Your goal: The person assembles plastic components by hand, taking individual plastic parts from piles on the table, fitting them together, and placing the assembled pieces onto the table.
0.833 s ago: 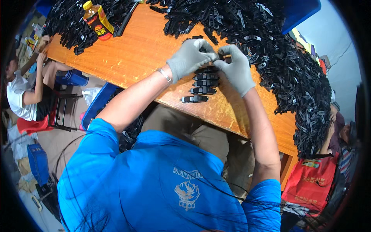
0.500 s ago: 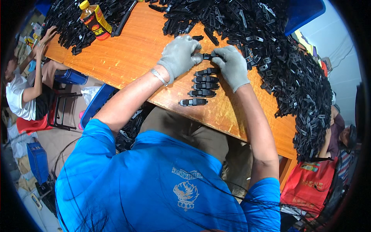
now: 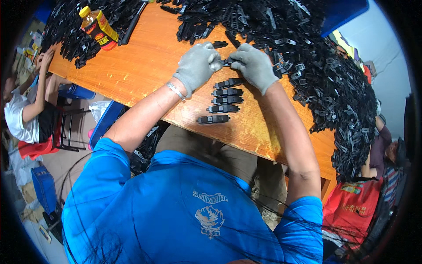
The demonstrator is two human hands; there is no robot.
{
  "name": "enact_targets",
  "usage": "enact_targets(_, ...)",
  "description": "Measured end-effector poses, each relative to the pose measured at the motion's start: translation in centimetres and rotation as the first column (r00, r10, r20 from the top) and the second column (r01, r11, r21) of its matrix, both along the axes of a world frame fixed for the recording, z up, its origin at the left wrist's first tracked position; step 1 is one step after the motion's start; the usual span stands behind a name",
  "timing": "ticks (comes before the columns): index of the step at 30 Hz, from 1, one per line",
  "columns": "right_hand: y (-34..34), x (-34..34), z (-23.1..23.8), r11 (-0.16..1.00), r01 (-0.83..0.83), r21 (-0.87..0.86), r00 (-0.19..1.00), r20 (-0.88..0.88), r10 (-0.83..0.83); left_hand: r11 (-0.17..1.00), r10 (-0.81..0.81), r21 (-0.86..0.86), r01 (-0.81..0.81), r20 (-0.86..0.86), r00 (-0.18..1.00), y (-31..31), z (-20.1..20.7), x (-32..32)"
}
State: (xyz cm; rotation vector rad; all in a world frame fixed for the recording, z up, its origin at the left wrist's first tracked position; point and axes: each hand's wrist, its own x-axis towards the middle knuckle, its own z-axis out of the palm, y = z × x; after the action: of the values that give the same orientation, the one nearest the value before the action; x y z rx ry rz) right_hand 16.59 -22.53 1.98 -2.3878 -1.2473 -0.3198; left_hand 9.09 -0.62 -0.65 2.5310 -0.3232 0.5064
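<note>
Both my hands wear grey gloves and meet over the orange wooden table (image 3: 145, 66). My left hand (image 3: 196, 65) and my right hand (image 3: 254, 66) pinch a small black plastic clip (image 3: 226, 62) between them from either side. Just below the hands, several finished black clips (image 3: 226, 99) lie in a neat column on the table. A huge heap of loose black clip parts (image 3: 316, 66) curves round the far and right side of the table, within reach of my right hand.
A bottle with a yellow cap and dark drink (image 3: 97, 27) lies at the far left beside another black heap (image 3: 70, 35). A seated person (image 3: 26, 110) works at the left end, another person (image 3: 387, 149) at the right. A blue crate (image 3: 343, 13) stands behind the pile.
The view has shifted a little, and the bottle appears further right. My hands stay pressed together on the clip above the column, slightly higher in the picture.
</note>
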Motion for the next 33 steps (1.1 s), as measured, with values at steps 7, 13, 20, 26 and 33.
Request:
enact_targets(7, 0.1, -0.6, -0.7, 0.999, 0.04, -0.011, 0.987, -0.159, -0.041, 0.996, -0.049, -0.074, 0.046, -0.042, 0.998, -0.5, -0.2, -0.6)
enact_targets(13, -2.0, -1.8, 1.3, 0.999, -0.01, -0.032, 0.958, -0.287, 0.0, 0.955, -0.275, -0.148, 0.257, -0.124, 0.953, 2.4, 0.1, -0.9)
enact_targets(20, -5.3, -0.9, 1.7, 0.747, 0.535, -0.394, 0.833, 0.101, -0.544, 0.974, 0.209, 0.137, -0.179, -0.256, 0.944, -0.1, 4.9, 1.6)
enact_targets(26, -5.6, 1.0, 2.2, 0.796, 0.465, -0.388, 0.842, -0.083, -0.533, 0.939, 0.294, 0.262, -0.221, -0.282, 0.913, -1.4, 4.6, 3.5)
enact_targets(33, -6.7, 0.1, 1.9, 0.867, 0.489, 0.092, 0.849, -0.276, -0.45, 0.957, 0.285, 0.158, -0.245, -0.333, 0.899, -2.0, 4.7, 1.7)
